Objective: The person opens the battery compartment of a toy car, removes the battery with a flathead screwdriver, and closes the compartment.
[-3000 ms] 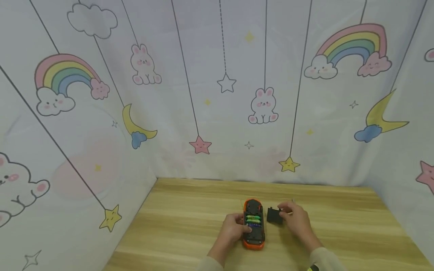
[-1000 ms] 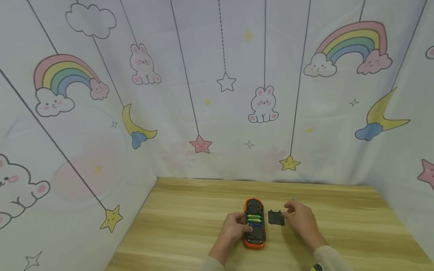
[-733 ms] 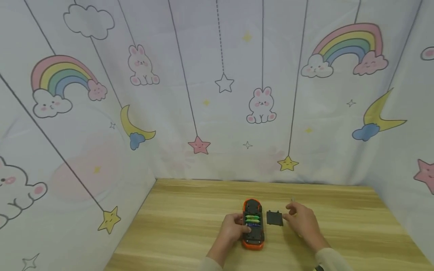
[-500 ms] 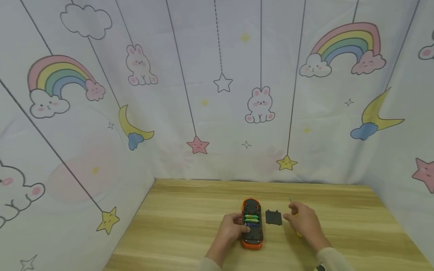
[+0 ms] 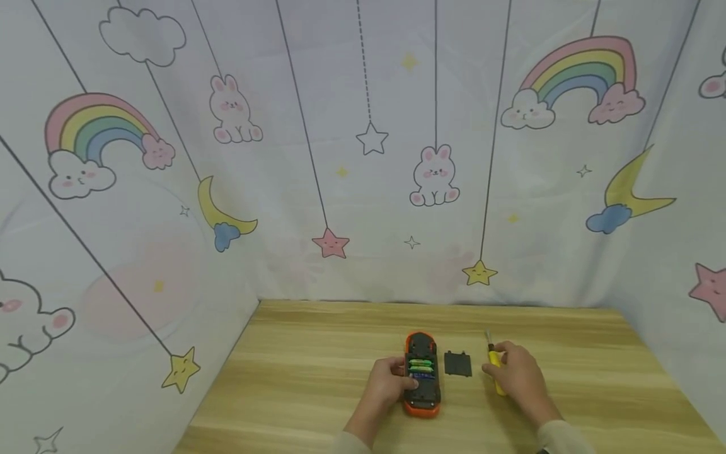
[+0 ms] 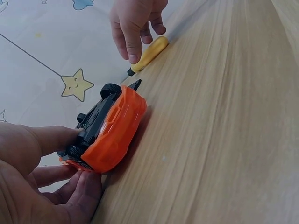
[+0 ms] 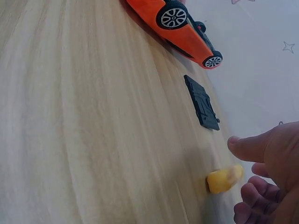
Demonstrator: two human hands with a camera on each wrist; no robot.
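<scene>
From my remote post, I see that the right hand [image 5: 520, 372] has moved off the black cover [image 5: 457, 364] to the yellow-handled screwdriver [image 5: 494, 359]; its fingers are apart, touching or not I cannot tell. I judge attention has passed from cover to tool, the battery compartment remaining uncovered. The left hand [image 5: 388, 383] is clamped on the upturned toy car [image 5: 422, 394], left of the cover: glossy orange shell, black underside, green and blue cylindrical batteries [image 5: 421, 366]. The cover, thin and tabbed, lies flat on the wood-grained surface [image 5: 317, 366].
</scene>
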